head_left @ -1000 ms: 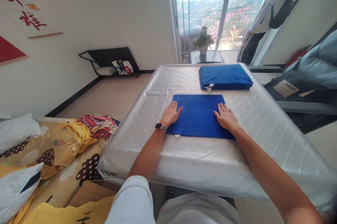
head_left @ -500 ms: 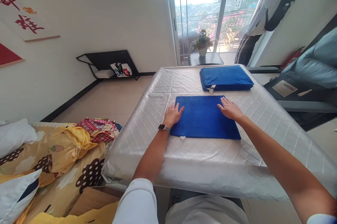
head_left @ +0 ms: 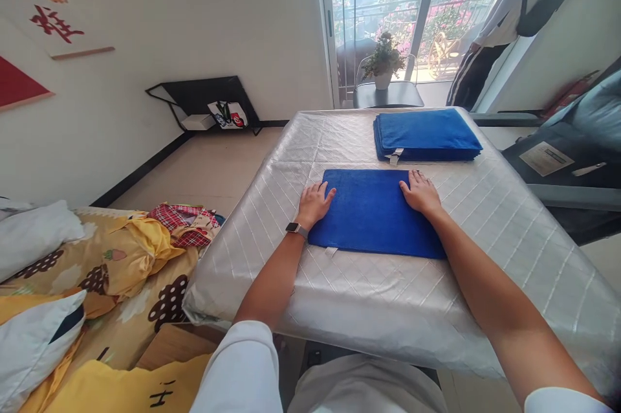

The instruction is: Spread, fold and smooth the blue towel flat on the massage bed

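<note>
A folded blue towel (head_left: 373, 219) lies flat on the silver quilted table cover (head_left: 349, 296), with a small white tag sticking out at its near left edge. My left hand (head_left: 315, 204) rests on the towel's left edge, fingers stretched out and a watch on the wrist. On the far right part of the same towel lies my right hand (head_left: 421, 193), palm down with the fingers extended. Neither hand grips anything. Beyond them, a neat stack of folded blue towels (head_left: 427, 133) sits at the far right of the table, a white tag hanging from its near left corner.
To the left is a bed (head_left: 130, 309) with yellow patterned bedding, pillows and crumpled clothes. A potted plant (head_left: 383, 63) stands on a chair before the glass door. A dark chair (head_left: 548, 154) holding a grey-blue bundle flanks the table's right side.
The view has tilted slightly downward. My right hand has shifted a little on the towel, its fingers now pointing more straight ahead. The left hand stays at the left edge.
</note>
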Demonstrator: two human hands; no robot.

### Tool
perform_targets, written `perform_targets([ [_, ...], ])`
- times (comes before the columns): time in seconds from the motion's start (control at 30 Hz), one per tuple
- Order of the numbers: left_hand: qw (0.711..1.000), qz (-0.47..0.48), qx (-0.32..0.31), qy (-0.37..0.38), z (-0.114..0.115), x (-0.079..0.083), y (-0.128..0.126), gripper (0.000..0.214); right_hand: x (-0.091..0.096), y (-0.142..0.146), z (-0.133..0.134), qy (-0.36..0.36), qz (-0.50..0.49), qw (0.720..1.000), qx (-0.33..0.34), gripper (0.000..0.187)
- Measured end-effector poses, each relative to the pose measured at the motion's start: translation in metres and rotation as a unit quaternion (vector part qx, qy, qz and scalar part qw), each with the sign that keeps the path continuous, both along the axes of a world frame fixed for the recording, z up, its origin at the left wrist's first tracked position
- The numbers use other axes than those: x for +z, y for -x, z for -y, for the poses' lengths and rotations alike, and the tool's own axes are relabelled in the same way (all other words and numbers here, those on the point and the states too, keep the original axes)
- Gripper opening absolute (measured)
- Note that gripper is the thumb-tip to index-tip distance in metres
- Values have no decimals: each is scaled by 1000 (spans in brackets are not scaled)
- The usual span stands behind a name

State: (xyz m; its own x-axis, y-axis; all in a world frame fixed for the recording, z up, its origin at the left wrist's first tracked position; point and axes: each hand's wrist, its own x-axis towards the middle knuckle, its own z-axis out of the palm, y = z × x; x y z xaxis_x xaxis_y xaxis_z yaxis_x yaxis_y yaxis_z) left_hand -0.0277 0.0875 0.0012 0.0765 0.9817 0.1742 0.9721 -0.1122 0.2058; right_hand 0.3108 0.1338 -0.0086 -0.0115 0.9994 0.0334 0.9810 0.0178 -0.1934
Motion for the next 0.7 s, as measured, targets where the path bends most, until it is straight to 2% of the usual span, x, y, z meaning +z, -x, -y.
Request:
perform_targets([
  [0.1, 1000, 8, 13, -6, 0, 2, 1, 62, 1, 1, -1, 3, -9, 1000, 0, 76],
  [0.2, 998, -1, 41, -52, 1, 5, -5, 58, 1, 2, -1, 0, -21, 1000, -1, 76],
  [0.27, 996, 14, 26, -79, 2, 10, -18, 55, 0, 2, 0, -3, -27, 1000, 0, 76],
  [0.3, 996, 34, -1, -79, 2, 12, -29, 53, 0, 3, 0, -3, -28, 1000, 0, 76],
  [0.37, 990, 93, -83, -58, 0, 18, -58, 50, 1, 3, 0, -3, -28, 1000, 1, 75],
  [0.5, 952, 185, -243, -33, -12, 24, -139, 49, 2, 2, 2, -5, -25, 1000, 0, 74],
  [0.6, 938, 191, -288, -35, -29, 18, -198, 52, 1, -2, 6, -9, 1, 1000, 20, 68],
  [0.7, 948, 170, -268, -5, -45, 8, -236, 57, -1, -7, 9, -12, 33, 998, 51, 70],
])
